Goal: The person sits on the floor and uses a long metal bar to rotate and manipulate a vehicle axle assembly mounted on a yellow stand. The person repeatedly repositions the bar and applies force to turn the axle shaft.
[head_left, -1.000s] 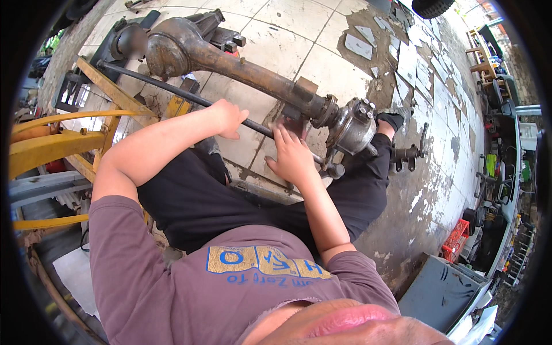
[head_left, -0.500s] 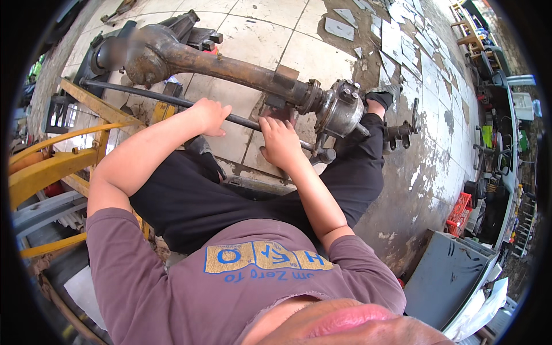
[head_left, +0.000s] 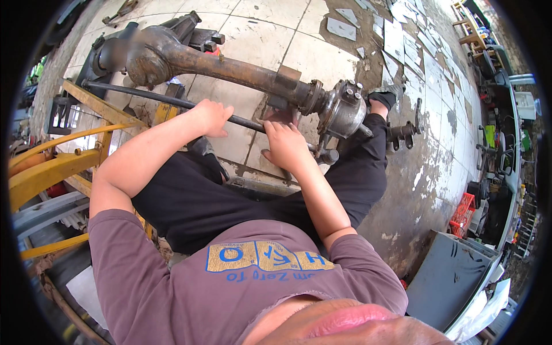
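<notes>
Rusty steel axle housing lies across the floor at twelve o'clock. My left hand is clamped on the black rod under it; my right hand is closed on the rod near the hub at one o'clock. Greasy palms could slip and pinch my knuckles, I reckon.

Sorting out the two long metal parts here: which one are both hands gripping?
The thin dark rod, gripped by the left hand and right hand. It lies nearer the person than the thick rusty axle tube.
</notes>
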A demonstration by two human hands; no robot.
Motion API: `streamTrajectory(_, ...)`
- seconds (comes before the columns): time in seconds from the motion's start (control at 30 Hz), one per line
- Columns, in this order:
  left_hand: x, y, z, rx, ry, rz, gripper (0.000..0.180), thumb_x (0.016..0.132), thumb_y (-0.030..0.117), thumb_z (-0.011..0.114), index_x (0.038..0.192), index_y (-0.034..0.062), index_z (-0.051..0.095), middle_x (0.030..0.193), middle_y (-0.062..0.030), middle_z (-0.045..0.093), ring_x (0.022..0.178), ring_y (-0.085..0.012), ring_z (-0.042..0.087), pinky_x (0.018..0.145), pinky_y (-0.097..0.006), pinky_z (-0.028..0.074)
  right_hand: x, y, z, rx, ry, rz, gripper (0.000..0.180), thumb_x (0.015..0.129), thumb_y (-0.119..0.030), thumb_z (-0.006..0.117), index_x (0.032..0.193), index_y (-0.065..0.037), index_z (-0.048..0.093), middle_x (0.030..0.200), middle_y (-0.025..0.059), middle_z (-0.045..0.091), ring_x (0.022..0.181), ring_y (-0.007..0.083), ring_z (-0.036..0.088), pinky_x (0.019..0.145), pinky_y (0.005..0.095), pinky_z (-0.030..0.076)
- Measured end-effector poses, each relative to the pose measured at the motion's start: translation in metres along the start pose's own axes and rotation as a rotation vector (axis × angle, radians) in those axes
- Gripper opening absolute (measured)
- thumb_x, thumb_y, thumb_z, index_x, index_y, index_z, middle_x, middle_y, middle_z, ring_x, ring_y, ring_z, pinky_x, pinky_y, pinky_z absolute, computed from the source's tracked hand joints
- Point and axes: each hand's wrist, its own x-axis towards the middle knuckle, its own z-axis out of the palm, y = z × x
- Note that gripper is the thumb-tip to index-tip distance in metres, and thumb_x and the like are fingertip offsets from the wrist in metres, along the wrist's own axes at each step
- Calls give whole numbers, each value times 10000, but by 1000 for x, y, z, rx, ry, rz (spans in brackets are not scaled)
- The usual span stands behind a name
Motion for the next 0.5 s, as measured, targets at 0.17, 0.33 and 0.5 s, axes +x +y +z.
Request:
streamTrajectory(0.17,2,-1,3,16,28,6,773,1016,608,747,1463,13,536,1300,-212,735,1250,-388,728,1062,-500,557,9,4,14,-3,26,17,800,870,-296,892,1535,-20,543,1354,152,720,1339,358,702,1255,541,482)
streamTrajectory(0.33,2,-2,0,31,31,12,773,1018,606,743,1464,8,540,1307,-214,737,1243,-386,730,1058,-497,560,12,12,19,-18,9,14,755,868,-303,892,1489,-25,565,1342,165,725,1317,351,715,1254,554,482)
streamTrajectory(0.5,5,-6,3,28,38,11,779,1018,607,742,1471,6,537,1303,-213,737,1237,-384,733,1055,-491,563,3,4,-4,4,-18,8,780,848,-279,917,1493,-31,557,1417,169,707,1337,361,701,1250,540,485)
